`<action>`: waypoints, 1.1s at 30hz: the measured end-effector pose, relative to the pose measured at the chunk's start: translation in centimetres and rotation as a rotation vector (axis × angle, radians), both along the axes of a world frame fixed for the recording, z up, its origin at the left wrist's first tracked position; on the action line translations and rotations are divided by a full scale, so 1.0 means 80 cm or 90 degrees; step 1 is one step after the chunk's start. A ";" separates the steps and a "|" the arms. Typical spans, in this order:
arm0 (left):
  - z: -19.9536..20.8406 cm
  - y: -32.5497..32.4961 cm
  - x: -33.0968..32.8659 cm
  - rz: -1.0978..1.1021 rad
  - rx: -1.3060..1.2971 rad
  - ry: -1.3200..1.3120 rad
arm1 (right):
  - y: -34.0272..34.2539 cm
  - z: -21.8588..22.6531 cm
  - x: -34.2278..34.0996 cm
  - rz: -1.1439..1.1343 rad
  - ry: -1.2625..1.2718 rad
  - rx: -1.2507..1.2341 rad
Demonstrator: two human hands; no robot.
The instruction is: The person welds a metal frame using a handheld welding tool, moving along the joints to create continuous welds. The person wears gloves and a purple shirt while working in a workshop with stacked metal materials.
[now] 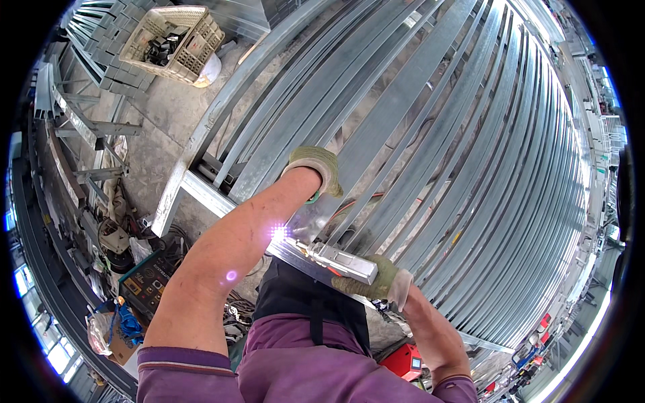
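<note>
My left hand (314, 168), in a pale green knit glove, curls over a grey rectangular steel tube (366, 151). Some of its fingers are hidden. Closed round a silver, boxy handheld welding torch (342, 263) is my right hand (376, 279), gloved alike. The torch's nozzle points left at a glaring white-violet spot (279, 233) on the end rail (208, 195), just beyond my left forearm. Glare hides the joint itself. Long steel tubes lie side by side away from me, their near ends by this rail.
A beige plastic crate (173, 43) of dark metal pieces stands on the floor at far left. Below are steel brackets (101, 134), a dark control box (144, 285) and a blue cord bundle (127, 321). A red machine (403, 363) sits near my right elbow.
</note>
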State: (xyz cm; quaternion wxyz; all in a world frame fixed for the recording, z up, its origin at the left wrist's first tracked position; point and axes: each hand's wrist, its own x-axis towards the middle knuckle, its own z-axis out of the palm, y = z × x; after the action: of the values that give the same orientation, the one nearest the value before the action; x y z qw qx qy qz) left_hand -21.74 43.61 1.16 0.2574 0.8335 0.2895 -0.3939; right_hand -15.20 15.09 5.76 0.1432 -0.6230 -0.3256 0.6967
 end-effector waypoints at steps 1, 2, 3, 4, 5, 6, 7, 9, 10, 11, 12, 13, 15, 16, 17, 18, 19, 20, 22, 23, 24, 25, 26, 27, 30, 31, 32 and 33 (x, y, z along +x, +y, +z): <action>0.001 0.000 0.000 0.000 -0.001 -0.001 | 0.002 0.002 0.000 0.001 -0.006 0.001; 0.002 0.000 0.000 0.001 -0.003 -0.002 | 0.001 0.002 0.000 -0.006 -0.001 -0.001; 0.002 0.001 0.001 -0.002 -0.003 0.004 | 0.000 0.001 0.001 -0.014 0.005 -0.002; 0.002 0.001 0.002 -0.004 -0.004 0.009 | -0.001 0.001 0.001 -0.021 0.010 -0.003; 0.001 0.001 0.002 -0.006 -0.005 0.015 | -0.001 0.001 0.001 -0.019 0.007 -0.007; 0.001 0.001 0.001 -0.002 -0.004 0.005 | 0.000 0.002 0.001 -0.018 0.005 -0.010; 0.001 0.000 -0.001 0.002 -0.003 -0.006 | -0.001 0.002 0.001 -0.017 0.003 -0.013; 0.002 -0.001 0.000 0.001 -0.004 -0.008 | 0.000 0.001 0.003 -0.018 0.007 -0.024; 0.003 0.000 0.001 -0.003 -0.006 -0.001 | 0.000 0.002 0.003 -0.019 0.008 -0.030; 0.003 0.000 0.002 -0.008 -0.008 0.007 | 0.000 0.001 0.003 -0.019 0.007 -0.020; 0.003 0.000 0.002 -0.008 -0.007 0.007 | -0.002 -0.001 0.003 -0.020 0.005 -0.011; 0.000 0.000 0.001 -0.008 -0.006 0.008 | -0.002 -0.002 0.003 -0.020 0.003 -0.001; -0.005 0.000 0.001 -0.014 -0.002 0.013 | 0.000 0.000 0.004 -0.009 0.003 -0.009; -0.006 0.000 0.003 -0.020 0.001 0.018 | 0.001 0.001 0.005 -0.004 0.003 -0.013; -0.008 0.000 0.003 -0.025 0.004 0.022 | 0.002 0.001 0.006 -0.006 0.003 -0.017; -0.009 0.000 0.003 -0.023 0.002 0.021 | 0.002 0.002 0.007 -0.008 0.002 -0.021; -0.005 0.000 0.002 -0.022 0.001 0.019 | 0.001 0.002 0.008 -0.012 0.001 -0.026; -0.003 0.000 0.002 -0.021 -0.001 0.016 | 0.000 -0.001 0.008 -0.005 0.002 -0.015; -0.003 0.001 0.003 -0.026 -0.002 0.015 | -0.003 -0.009 0.009 0.009 0.003 0.007; -0.003 0.001 0.004 -0.028 -0.002 0.014 | -0.003 -0.009 0.009 0.016 -0.006 0.019; -0.004 0.001 0.005 -0.026 -0.006 0.020 | -0.004 -0.009 0.009 0.023 -0.015 0.030; -0.003 0.001 0.005 -0.023 -0.010 0.027 | -0.004 -0.010 0.009 0.030 -0.024 0.042; -0.003 0.001 0.005 -0.020 -0.015 0.033 | -0.002 -0.008 0.009 0.031 -0.026 0.034; -0.003 0.001 0.005 -0.019 -0.013 0.027 | 0.000 -0.006 0.009 0.031 -0.029 0.026; -0.002 0.000 0.003 -0.016 -0.009 0.014 | -0.001 -0.007 0.009 0.039 -0.039 0.023; -0.001 0.000 0.004 -0.014 -0.007 0.014 | -0.002 -0.008 0.009 0.043 -0.042 0.026; 0.000 0.000 0.004 -0.011 -0.005 0.014 | -0.002 -0.007 0.009 0.036 -0.037 0.018; 0.001 0.000 0.005 -0.012 -0.004 0.016 | -0.002 -0.005 0.009 0.027 -0.032 0.011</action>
State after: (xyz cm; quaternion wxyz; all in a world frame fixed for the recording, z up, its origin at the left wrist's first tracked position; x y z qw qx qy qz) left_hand -21.35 43.63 1.21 0.2525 0.8303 0.2839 -0.4079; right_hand -14.50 14.95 5.32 0.1251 -0.6320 -0.3483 0.6809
